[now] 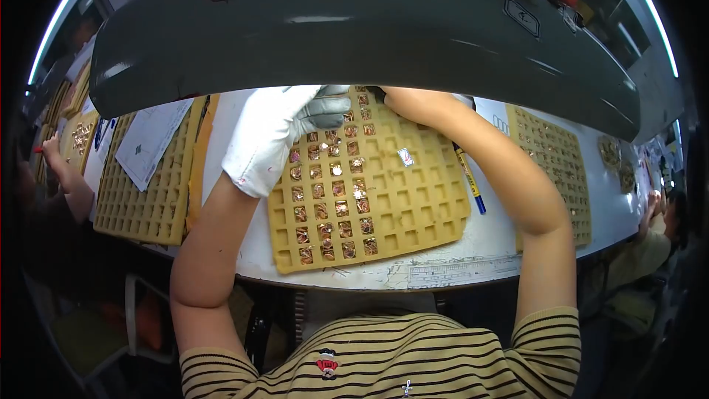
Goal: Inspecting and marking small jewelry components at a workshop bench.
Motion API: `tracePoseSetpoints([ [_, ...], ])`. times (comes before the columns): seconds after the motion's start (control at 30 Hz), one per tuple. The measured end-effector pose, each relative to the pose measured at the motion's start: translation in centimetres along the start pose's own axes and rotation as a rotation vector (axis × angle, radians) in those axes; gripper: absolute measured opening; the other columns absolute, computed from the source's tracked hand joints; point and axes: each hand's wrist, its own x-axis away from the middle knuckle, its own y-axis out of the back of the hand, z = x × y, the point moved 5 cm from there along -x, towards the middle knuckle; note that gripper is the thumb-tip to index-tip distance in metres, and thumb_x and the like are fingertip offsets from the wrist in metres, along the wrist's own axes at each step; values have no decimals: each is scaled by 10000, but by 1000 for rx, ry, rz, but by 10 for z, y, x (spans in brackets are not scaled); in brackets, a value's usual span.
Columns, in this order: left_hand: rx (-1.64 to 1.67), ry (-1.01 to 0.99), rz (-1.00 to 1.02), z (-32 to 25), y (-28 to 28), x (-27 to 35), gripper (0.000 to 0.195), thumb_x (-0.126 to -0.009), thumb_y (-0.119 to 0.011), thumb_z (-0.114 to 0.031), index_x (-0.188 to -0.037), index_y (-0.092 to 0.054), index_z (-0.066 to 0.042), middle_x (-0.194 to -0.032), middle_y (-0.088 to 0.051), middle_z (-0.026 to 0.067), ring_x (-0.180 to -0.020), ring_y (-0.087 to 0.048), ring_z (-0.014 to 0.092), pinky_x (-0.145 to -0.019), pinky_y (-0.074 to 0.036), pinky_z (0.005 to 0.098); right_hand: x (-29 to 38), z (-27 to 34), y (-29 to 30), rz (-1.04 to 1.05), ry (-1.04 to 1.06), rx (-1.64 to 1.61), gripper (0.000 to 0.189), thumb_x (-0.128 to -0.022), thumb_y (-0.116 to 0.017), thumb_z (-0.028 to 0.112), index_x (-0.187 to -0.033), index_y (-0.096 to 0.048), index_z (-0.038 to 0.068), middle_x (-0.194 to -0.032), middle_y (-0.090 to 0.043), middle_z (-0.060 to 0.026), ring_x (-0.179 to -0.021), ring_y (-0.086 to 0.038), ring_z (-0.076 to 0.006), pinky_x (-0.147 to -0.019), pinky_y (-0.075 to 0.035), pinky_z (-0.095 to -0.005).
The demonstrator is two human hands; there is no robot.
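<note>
A yellow compartment tray (pixel 412 205) lies on the white table before me, turned slightly. Small shiny copper-coloured metal pieces (pixel 342 208) fill several columns of its pockets on the left, while those on the right hold nothing. My left hand (pixel 288 127), in a white glove, is over the tray's far left part with its fingers bent. Over the far edge reaches my bare right hand (pixel 410 101), its fingers hidden under the lamp hood. Something dark shows beside it, too covered to identify. Whether either hand holds anything is hidden.
A dark lamp hood (pixel 332 27) spans the view above my hands. Other yellow trays stand left (pixel 138 210) and right (pixel 554 177), the left one under a paper sheet (pixel 152 138). A blue-and-yellow marker (pixel 469 180) and a ruler (pixel 465 272) lie nearby. People's hands show at both sides.
</note>
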Motion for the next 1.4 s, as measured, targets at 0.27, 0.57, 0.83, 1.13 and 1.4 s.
tracePoseSetpoints([
  [0.27, 18, 270, 57, 13, -24, 12, 286, -928, -501, -150, -1151, -515, 29, -1070, -619, 150, -933, -638, 211, -801, -535, 337, 50, -6, 47, 55, -313, -311, 260, -814, -562, 97, -1060, -637, 64, -929, -661, -125, -778, -611, -204, -703, -484, -320],
  [0.57, 305, 735, 364, 48, -79, 53, 490, -912, -541, -289, -1249, -431, 48, -1178, -557, 197, -1052, -583, 277, -892, -495, 406, 97, 11, 61, 47, -352, -994, 140, -843, -620, 66, -967, -641, 5, -876, -640, -19, -788, -573, -61, -728, -471, -222],
  [0.83, 606, 836, 186, 59, -76, 41, 552, -935, -430, -450, -1206, -444, 32, -1108, -565, 142, -1001, -586, 245, -886, -495, 368, 109, 55, 58, 139, 104, -465, 145, -737, -710, 91, -842, -642, 17, -771, -599, -90, -718, -597, -206, -602, -456, -294],
  [1.13, 343, 684, 188, 53, -65, 38, 381, -907, -522, -120, -1239, -449, 53, -1120, -571, 129, -990, -590, 181, -836, -520, 293, 112, 75, 61, 144, 375, -245, 135, -586, -599, 25, -643, -476, 37, -679, -461, -82, -650, -504, -265, -565, -416, -369],
  [1.4, -26, 648, 263, 40, -74, 40, 443, -905, -534, -138, -1281, -399, 54, -1105, -591, 153, -973, -615, 191, -843, -514, 285, 106, 39, 57, 12, -64, -514, 122, -781, -653, 94, -832, -591, 3, -775, -539, -88, -708, -531, -202, -615, -431, -309],
])
